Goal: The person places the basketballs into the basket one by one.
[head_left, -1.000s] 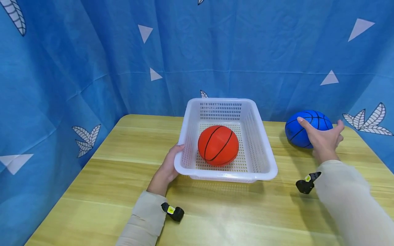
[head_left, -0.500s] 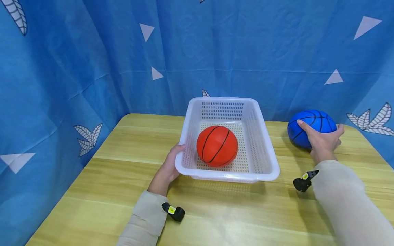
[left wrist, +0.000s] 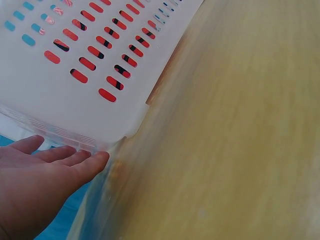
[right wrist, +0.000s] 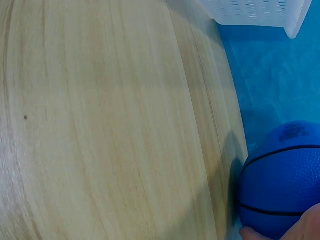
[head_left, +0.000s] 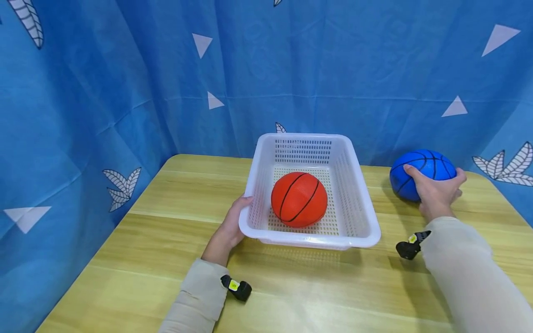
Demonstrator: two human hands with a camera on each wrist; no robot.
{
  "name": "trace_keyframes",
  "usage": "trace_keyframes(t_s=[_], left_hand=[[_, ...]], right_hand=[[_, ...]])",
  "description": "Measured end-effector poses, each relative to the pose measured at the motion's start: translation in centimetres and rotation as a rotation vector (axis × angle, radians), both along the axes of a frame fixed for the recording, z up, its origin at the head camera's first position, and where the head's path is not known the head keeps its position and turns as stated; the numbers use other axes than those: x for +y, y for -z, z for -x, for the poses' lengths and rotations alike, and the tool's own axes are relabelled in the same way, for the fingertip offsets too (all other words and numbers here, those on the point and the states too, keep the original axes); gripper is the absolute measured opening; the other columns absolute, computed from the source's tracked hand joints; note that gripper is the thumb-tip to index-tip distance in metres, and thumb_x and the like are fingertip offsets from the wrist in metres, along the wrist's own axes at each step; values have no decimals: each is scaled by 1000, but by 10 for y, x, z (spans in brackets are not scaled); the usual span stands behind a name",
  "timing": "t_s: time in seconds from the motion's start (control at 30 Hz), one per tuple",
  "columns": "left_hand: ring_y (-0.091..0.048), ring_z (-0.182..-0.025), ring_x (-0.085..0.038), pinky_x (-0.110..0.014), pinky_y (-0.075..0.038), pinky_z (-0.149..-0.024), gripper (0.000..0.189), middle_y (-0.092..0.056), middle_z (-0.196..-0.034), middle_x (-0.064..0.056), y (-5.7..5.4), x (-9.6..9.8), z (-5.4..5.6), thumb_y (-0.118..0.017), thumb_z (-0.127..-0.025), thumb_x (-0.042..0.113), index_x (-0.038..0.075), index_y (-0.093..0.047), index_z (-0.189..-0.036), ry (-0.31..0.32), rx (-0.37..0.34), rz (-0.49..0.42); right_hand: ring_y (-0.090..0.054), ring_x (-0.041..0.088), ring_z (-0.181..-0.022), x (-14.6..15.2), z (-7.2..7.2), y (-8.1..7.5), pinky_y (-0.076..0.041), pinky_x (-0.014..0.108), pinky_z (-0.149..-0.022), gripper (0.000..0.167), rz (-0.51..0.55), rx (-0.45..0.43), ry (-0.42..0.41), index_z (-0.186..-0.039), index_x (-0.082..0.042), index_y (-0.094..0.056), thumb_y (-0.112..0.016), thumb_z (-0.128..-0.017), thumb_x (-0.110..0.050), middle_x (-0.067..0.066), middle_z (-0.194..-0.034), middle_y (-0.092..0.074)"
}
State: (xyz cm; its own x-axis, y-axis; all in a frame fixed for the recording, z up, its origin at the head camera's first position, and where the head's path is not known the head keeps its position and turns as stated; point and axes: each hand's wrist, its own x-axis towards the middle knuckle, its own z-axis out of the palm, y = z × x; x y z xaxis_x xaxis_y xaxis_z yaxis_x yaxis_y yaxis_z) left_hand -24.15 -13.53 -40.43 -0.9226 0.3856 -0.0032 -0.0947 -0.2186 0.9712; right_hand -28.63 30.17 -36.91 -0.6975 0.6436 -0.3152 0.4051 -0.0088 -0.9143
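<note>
My left hand [head_left: 233, 221] holds a white plastic basket [head_left: 310, 240] at its near left corner, thumb over the rim and the other fingers outside the wall. In the left wrist view its fingertips [left wrist: 95, 162] lie along the basket's edge. An orange-red toy basketball [head_left: 299, 200] with black lines rests inside, on the perforated bottom. Over at the right, my right hand [head_left: 438, 192] grips a blue toy basketball [head_left: 421, 169] on the table, thumb on the left of it and fingers round the right side. Only part of that hand shows in the right wrist view.
The light wooden table [head_left: 166, 240] has rounded back corners. A blue curtain [head_left: 354, 55] with white triangles and leaves hangs right behind it and along the left side. The blue basketball sits near the table's back edge, right of the basket.
My right hand has closed in on the blue basketball, its fingers now nearer the surface. The left hand stays at the basket. The whole head view has shifted slightly.
</note>
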Motion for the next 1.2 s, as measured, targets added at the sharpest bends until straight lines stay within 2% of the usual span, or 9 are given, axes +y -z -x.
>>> trace_keyframes(t_s=[0.2, 0.4, 0.6, 0.8, 1.03, 1.2], left_hand=[[-25, -135, -44, -55, -22, -109, 63, -24, -149, -24, 0, 0, 0, -29, -92, 31, 13, -16, -150, -6, -3, -10], [-27, -135, -43, -54, -24, -109, 63, -28, -147, -22, -1, 1, 0, -30, -92, 31, 12, -17, -150, -7, 11, -11], [-30, -134, -41, -53, -26, -108, 62, -32, -146, -20, 0, 0, -1, -31, -92, 31, 13, -19, -150, -21, -2, -5], [-28, -135, -42, -53, -25, -108, 61, -28, -148, -22, 0, 0, -2, -30, -92, 31, 15, -19, -150, -25, -14, 2], [-29, -134, -42, -53, -25, -108, 62, -27, -148, -22, 0, 0, -2, -31, -92, 31, 14, -19, -150, -26, -7, 0], [-30, -133, -42, -53, -27, -108, 63, -27, -148, -24, 1, 0, -1, -31, -91, 31, 13, -18, -150, -14, 8, -3]], right_hand=[[-2, 25, -145, 2, 1, -3, -21, 46, -113, 118, -9, 13, -14, -138, -54, 12, -74, -58, -66, -4, -157, 8], [-1, 31, -145, -3, 3, -20, -21, 50, -112, 114, -86, 75, -89, -139, -51, 12, -72, -64, -64, -1, -156, 9], [-2, 37, -143, -18, 5, -40, -24, 59, -108, 110, -251, 137, -224, -140, -50, 13, -69, -67, -65, 6, -155, 9], [-5, 41, -141, -42, 8, -62, -26, 66, -102, 105, -414, 221, -334, -141, -49, 8, -69, -70, -62, 10, -155, 2], [-20, 46, -135, -81, 13, -90, -31, 69, -97, 105, -679, 290, -472, -148, -35, -3, -70, -71, -58, 16, -152, -10], [-27, 50, -129, -113, 19, -98, -34, 70, -93, 103, -854, 309, -601, -150, -28, -12, -73, -70, -53, 22, -148, -17]])
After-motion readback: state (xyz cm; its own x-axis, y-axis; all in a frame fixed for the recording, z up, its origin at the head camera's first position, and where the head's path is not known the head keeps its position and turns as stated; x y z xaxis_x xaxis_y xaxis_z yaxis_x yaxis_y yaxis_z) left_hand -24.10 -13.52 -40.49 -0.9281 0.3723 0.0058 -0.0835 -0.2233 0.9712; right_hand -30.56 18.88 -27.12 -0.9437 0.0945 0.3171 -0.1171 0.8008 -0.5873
